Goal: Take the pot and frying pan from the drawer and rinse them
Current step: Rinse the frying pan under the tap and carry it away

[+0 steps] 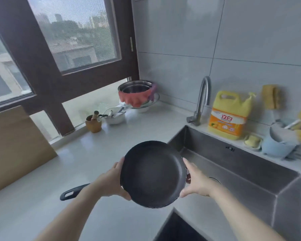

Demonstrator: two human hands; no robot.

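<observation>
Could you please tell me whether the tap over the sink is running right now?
Off: no water falls from the tap, and the sink basin looks dry.

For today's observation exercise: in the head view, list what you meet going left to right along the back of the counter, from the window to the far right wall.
Wooden mortar with pestle → white bowl of utensils → stacked metal bowls with a red cloth → tap → yellow detergent bottle → soap dish → blue holder.

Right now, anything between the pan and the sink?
Nothing visible. Both hands, left and right, grip the pan by its rim, right at the sink edge. The basin beside it looks bare; the tap stands at the back.
</observation>
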